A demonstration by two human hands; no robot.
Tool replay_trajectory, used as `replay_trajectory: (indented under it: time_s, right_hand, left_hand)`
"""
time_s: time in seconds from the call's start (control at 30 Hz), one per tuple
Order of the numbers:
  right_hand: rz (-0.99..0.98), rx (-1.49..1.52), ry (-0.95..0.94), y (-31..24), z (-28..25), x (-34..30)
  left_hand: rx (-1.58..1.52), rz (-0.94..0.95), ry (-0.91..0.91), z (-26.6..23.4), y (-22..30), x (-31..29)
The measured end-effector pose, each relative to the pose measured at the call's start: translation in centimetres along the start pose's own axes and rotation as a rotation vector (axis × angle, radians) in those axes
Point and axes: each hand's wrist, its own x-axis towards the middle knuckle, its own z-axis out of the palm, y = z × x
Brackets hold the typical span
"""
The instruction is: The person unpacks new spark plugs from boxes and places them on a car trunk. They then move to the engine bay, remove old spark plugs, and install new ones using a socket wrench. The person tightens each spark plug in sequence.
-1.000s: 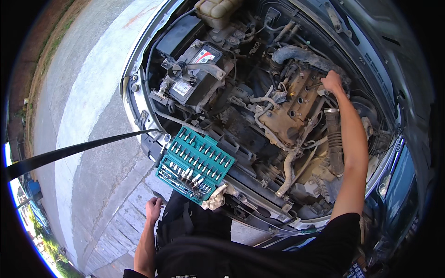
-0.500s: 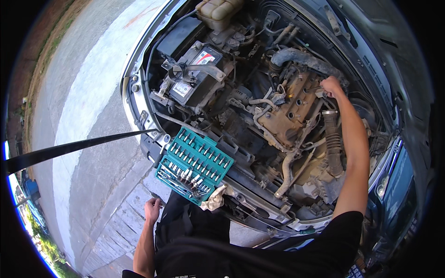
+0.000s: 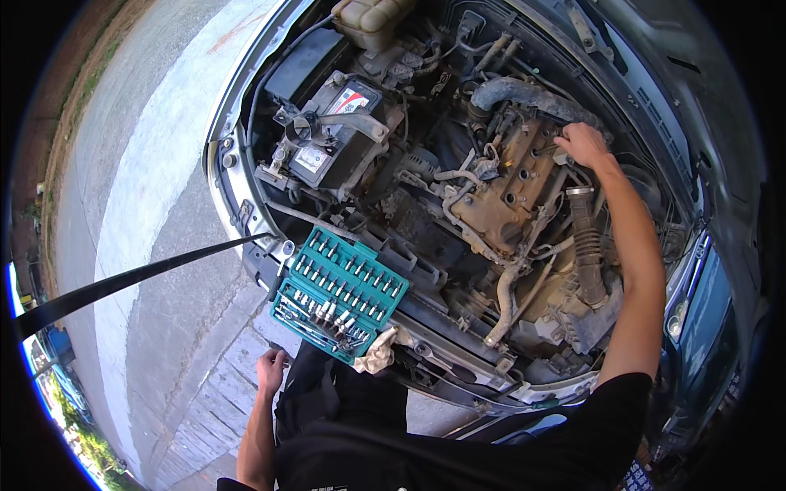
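Observation:
Over the far right end of the brown engine cover (image 3: 496, 205), my right hand (image 3: 584, 146) reaches down with its fingers bent together. What they grip, if anything, is too small to make out. The thick grey hose (image 3: 532, 97) runs just beyond it, and a ribbed intake hose (image 3: 587, 245) stands nearer to me. Round openings show along the cover. My left hand (image 3: 271, 371) hangs low beside my dark trousers, fingers curled round a small dark thing (image 3: 282, 356) whose kind is unclear. An open teal socket set (image 3: 341, 296) rests on the car's front edge, filled with bits and sockets.
A ratchet (image 3: 286, 248) lies beside the socket set, a crumpled cloth (image 3: 377, 352) at its near corner. The battery (image 3: 340, 135) sits at the far left of the engine bay. A dark strut (image 3: 147, 282) crosses on the left. The raised hood (image 3: 720, 123) stands at the right.
My right hand has turned, its back now flatter and its fingers pointing left toward the engine cover. The view has shifted slightly. My left hand stays low by my side.

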Motion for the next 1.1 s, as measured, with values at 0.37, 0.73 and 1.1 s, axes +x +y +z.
replay_trajectory:
  time_s: [0.37,0.73,1.1]
  right_hand:
    - [0.655,0.814,0.012,1.7,5.2,3.5]
    - [0.433,0.462,0.170,2.9,-6.8,-1.4]
    - [0.526,0.555,0.434,6.8,-9.2,-0.3]
  left_hand:
    - [0.017,0.029,-0.019,0.6,0.2,0.4]
    - [0.005,0.021,-0.014,0.4,-0.2,0.3]
    - [0.008,0.019,-0.030,0.9,0.2,0.3]
